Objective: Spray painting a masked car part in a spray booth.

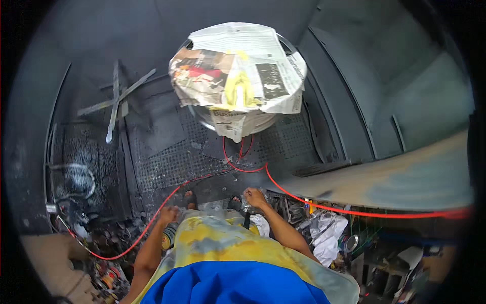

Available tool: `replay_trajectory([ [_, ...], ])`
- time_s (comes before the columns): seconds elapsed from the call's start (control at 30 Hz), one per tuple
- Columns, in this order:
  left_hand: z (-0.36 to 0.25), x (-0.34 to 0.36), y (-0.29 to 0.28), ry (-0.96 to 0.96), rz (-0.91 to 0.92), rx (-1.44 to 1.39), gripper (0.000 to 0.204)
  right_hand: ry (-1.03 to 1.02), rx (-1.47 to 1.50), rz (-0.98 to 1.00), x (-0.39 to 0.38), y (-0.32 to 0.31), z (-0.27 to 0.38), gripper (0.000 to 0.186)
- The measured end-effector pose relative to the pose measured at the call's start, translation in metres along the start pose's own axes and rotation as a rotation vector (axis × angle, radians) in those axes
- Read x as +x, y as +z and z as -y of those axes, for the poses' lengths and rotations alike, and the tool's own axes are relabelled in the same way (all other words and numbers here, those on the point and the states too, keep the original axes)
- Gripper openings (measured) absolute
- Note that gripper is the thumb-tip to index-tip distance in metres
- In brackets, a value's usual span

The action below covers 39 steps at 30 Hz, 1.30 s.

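Note:
In front of my waist, crumpled clear plastic (211, 205) spans the space between my hands. My left hand (169, 215) is closed at its left end, fingers curled and partly hidden. My right hand (254, 197) is also closed, with plastic hanging just beside its fingers. Ahead of me stands a round metal wheel rim (206, 119), raised off the floor. Newspaper sheets (273, 76) cover its top, and yellow paint marks their middle.
A red hose (283, 188) loops across the floor under the wheel and past both my sides. Dark walls surround a perforated floor (172, 164). Crossed strips (115, 99) lean at left. Cluttered cans and scraps lie behind; white crumpled paper (328, 235) is at right.

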State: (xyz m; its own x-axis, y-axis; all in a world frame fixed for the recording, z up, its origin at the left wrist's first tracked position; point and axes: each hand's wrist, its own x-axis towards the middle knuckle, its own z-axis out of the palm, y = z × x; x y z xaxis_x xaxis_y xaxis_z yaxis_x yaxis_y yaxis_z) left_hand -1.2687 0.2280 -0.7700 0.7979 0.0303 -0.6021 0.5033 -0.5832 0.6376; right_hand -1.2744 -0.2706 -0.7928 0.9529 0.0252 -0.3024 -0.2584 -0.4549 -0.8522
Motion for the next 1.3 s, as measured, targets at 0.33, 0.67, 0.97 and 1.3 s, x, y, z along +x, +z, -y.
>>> replay_trajectory([
  [0.33, 0.198, -0.077, -0.103, -0.001, -0.281, 0.057, 0.017, 0.015, -0.289, 0.177, 0.028, 0.161, 0.125, 0.027],
  [0.67, 0.253, -0.144, -0.441, 0.169, -0.684, -0.56, 0.023, -0.295, -0.437, 0.354, 0.07, 0.436, 0.319, 0.024],
  [0.97, 0.225, -0.244, -0.682, 0.504, -1.371, -0.296, 0.015, -0.33, -0.505, 0.376, 0.015, 0.605, 0.434, 0.023],
  [1.3, 0.404, -0.303, -0.872, -0.084, -1.889, 0.56, 0.04, -0.399, -0.51, 0.404, 0.014, 0.688, 0.498, 0.022],
])
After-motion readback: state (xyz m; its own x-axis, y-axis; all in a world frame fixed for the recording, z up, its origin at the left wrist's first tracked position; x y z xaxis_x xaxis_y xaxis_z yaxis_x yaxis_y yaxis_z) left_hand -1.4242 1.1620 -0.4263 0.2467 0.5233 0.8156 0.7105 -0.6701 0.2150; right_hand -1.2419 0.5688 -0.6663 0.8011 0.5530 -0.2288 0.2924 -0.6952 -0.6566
